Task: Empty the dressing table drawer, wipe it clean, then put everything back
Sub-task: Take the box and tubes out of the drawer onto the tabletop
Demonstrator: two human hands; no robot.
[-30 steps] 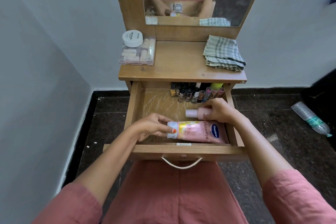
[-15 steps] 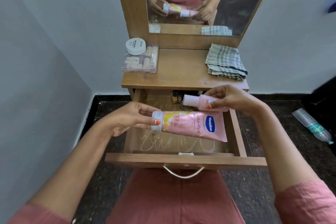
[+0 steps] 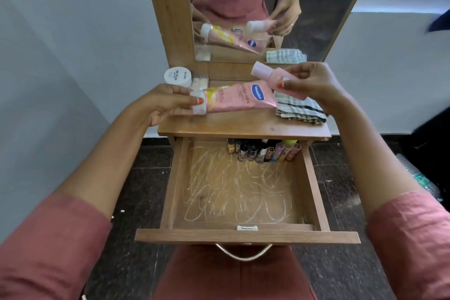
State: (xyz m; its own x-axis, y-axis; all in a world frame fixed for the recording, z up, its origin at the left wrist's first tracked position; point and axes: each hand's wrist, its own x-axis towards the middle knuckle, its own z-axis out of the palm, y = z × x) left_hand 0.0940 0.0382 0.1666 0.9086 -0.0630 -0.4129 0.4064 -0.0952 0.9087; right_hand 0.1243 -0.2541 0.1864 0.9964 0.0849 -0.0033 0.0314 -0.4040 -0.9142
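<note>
Item held, left: soft pink plastic squeeze tube (image 3: 239, 98) with a white screw cap, yellow print near the cap and a blue oval brand badge toward the flat crimped end. Left hand (image 3: 168, 102) pinches the cap between thumb and fingertips; nothing else supports the body. The long axis runs across the view, cap to the left, crimped end to the right and slightly raised, ending close to the right hand.

Item held, right: small pink plastic bottle (image 3: 272, 75) with a pale rounded cap, tilted with the cap up and to the left. Right hand (image 3: 314, 83) grips its lower body with curled fingers and thumb.

Position: both items are in the air above the wooden dressing-table top (image 3: 243, 125), out of the open wooden drawer (image 3: 246, 236). Bare wood lies beneath the tube, between the white round tub (image 3: 176, 76) with clear plastic box (image 3: 201, 80) on the left and the folded green-checked cloth (image 3: 302, 111) on the right. The right hand hovers over the cloth, so the left hand is judged nearer the free spot. The tube could go down flat without turning.

Contents of drawer: row of small nail-polish bottles (image 3: 258, 152) against the back wall, right half. The floor shows pale scribbled marks. Emptying judged part done, wiping not yet begun.
</note>
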